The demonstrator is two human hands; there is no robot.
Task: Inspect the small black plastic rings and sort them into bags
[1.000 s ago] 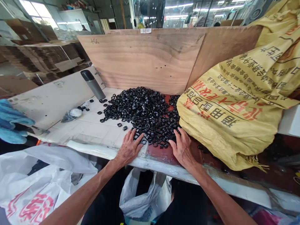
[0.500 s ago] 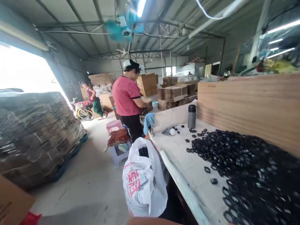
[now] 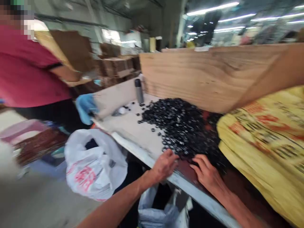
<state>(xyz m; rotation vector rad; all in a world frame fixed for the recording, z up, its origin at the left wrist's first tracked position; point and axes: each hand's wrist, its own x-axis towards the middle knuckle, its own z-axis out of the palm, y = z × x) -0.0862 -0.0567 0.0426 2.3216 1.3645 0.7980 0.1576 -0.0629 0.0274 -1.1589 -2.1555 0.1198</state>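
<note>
A large heap of small black rings (image 3: 180, 123) lies spread over the work table (image 3: 133, 128). At the heap's near edge, my left hand (image 3: 165, 164) has its fingers curled together; anything between the fingertips is too small and blurred to make out. To its right, my right hand (image 3: 207, 173) reaches the same edge with fingers bent and apart, close to the rings and the dark red table surface. No held thing shows in it.
A white plastic bag (image 3: 95, 171) stands left of the table, and an open pale sack (image 3: 154, 210) is below its edge. A yellow printed sack (image 3: 263, 139) bounds the right, a wooden board (image 3: 201, 77) the back. A flask (image 3: 139, 91) stands farther off. Someone in pink (image 3: 30, 69) works at left.
My view has turned right and down toward the heap. Both my hands have come into view at its near edge, and the yellow sack now shows.
</note>
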